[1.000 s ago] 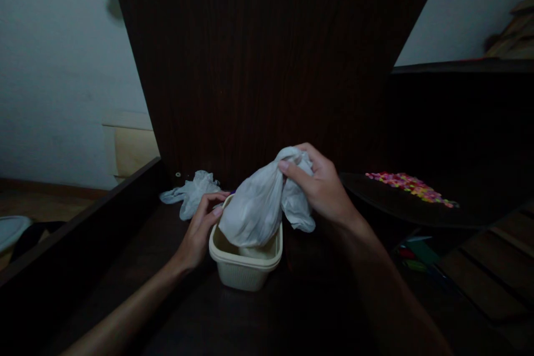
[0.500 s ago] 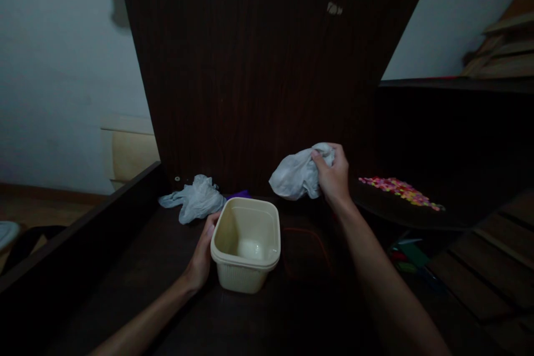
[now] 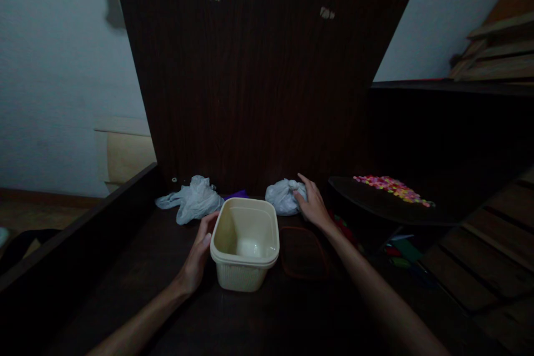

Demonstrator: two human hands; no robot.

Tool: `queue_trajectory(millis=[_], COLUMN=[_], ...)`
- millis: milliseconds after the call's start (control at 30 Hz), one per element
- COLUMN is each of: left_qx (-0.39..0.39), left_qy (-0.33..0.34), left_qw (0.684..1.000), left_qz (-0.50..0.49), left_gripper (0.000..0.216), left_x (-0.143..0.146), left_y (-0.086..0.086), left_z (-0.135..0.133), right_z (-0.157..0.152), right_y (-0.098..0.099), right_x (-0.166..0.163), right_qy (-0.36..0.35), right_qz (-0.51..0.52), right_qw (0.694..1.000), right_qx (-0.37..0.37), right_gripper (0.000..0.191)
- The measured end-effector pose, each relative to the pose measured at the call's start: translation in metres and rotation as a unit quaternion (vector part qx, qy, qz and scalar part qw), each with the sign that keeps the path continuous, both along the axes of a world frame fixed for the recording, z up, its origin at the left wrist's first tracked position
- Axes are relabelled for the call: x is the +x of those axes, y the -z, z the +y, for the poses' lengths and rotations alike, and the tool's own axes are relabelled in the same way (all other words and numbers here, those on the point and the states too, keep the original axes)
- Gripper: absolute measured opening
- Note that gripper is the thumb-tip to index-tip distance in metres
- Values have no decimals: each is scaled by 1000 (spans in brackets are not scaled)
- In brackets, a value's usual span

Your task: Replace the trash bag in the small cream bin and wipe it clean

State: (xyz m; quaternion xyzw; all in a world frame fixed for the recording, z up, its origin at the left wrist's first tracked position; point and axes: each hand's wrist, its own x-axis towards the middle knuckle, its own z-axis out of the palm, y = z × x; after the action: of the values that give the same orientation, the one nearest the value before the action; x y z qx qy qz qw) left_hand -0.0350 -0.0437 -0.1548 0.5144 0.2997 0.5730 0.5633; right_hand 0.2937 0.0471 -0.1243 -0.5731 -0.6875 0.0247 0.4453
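Standing upright, the cream tub (image 3: pixel 243 276) could tip if the left hand (image 3: pixel 195 261), fingers loosely curved at its side, pushes. The right hand (image 3: pixel 311 204) has fingers spread at the white bag (image 3: pixel 282 198) near the panel (image 3: pixel 267 94); snagging could drag it.

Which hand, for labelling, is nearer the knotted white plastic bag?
Right: right hand is at the bag, on its right; left hand is farther left, beside the cream rectangular plastic tub.

On the dark tabletop (image 3: pixel 250 322) are placed: cream tub (image 3: pixel 242 278), centre; brown-rimmed flat piece (image 3: pixel 303 253), right of tub; crumpled bag (image 3: pixel 198 200), far left; purple item (image 3: pixel 237 195) and knotted bag (image 3: pixel 282 199), far centre.
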Motion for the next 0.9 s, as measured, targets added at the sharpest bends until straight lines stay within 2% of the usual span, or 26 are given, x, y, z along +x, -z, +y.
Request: queue_trajectory(millis=[200, 400, 567, 733, 900], left_qx=[28, 85, 111, 92, 90], left_qy=[65, 105, 78, 70, 56], left_qw=[997, 988, 978, 980, 980], left_qz=[21, 77, 159, 164, 167], left_gripper=[96, 110, 126, 132, 122], left_x=[-7, -11, -11, -10, -5], left_y=[3, 14, 23, 22, 9], left_z=[-3, 0, 7, 8, 3], right_z=[-5, 17, 30, 32, 29], right_y=[15, 40, 51, 51, 38], right_x=[-6, -15, -14, -10, -9], right_qy=[10, 42, 44, 48, 46], right_qz=[-18, -11, -42, -65, -70], right_qw=[999, 999, 997, 994, 994], right_qx=[32, -4, -51, -74, -66], right_gripper=[47, 47, 41, 38, 39])
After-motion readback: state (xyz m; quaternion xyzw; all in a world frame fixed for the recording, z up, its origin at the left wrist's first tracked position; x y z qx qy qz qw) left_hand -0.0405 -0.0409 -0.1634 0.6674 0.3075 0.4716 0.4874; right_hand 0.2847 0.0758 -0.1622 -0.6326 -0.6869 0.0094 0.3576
